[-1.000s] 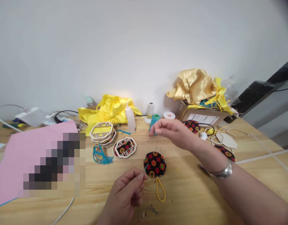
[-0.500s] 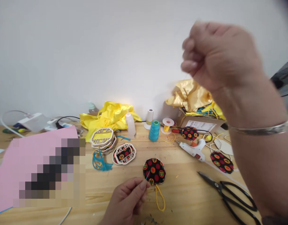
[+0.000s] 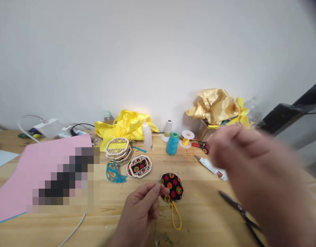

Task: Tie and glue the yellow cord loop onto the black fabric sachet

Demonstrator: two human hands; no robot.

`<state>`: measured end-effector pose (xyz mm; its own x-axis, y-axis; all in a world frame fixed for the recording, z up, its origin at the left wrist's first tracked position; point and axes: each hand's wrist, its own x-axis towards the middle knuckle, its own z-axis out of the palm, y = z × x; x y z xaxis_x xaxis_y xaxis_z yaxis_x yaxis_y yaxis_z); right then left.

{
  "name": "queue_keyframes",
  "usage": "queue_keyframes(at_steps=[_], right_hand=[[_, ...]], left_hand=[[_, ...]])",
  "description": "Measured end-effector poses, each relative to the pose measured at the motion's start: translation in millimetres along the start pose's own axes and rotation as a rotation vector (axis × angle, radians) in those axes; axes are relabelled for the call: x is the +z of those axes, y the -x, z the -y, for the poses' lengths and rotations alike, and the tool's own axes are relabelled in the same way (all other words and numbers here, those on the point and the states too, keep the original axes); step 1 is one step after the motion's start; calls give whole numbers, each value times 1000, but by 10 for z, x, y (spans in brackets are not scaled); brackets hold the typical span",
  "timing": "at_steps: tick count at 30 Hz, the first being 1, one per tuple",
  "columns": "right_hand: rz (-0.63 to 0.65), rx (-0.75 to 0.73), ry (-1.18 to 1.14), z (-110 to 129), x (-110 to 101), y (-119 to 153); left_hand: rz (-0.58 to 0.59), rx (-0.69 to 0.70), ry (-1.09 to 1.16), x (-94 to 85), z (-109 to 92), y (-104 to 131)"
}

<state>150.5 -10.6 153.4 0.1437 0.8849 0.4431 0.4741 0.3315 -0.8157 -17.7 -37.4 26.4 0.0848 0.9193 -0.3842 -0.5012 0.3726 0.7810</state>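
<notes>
At the front of the table my left hand (image 3: 144, 207) is pinched shut on a thin thread, of which only a faint bit shows. Its fingertips overlap the left edge of a round black fabric piece (image 3: 176, 188) printed with red and orange flowers. A yellow cord loop (image 3: 177, 219) hangs from the bottom of this piece. My right hand (image 3: 240, 154) is in the air at the right, smeared by motion; its fingers look curled, and whatever they may hold cannot be made out. Black scissors (image 3: 232, 200) and a white glue gun (image 3: 209, 166) lie partly hidden behind it.
A teal thread cone (image 3: 172, 144), a yellow thread spool (image 3: 187, 137) and a white squeeze bottle (image 3: 147, 137) stand behind. Cut-out wooden frames (image 3: 118, 148) are stacked left, near teal tassels (image 3: 115, 173). Yellow satin (image 3: 129, 121) and pink sheet (image 3: 55, 151) lie further back and left.
My right hand has come down from high in the view and now blurs over the box and glue gun. My left hand stays by the round piece. The view has shifted slightly.
</notes>
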Motion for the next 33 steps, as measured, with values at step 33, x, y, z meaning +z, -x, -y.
queue_keyframes(at_steps=[33], right_hand=[[68, 150, -43, -788, 870, 1110]], left_hand=[[-14, -91, 81, 126, 41, -31]])
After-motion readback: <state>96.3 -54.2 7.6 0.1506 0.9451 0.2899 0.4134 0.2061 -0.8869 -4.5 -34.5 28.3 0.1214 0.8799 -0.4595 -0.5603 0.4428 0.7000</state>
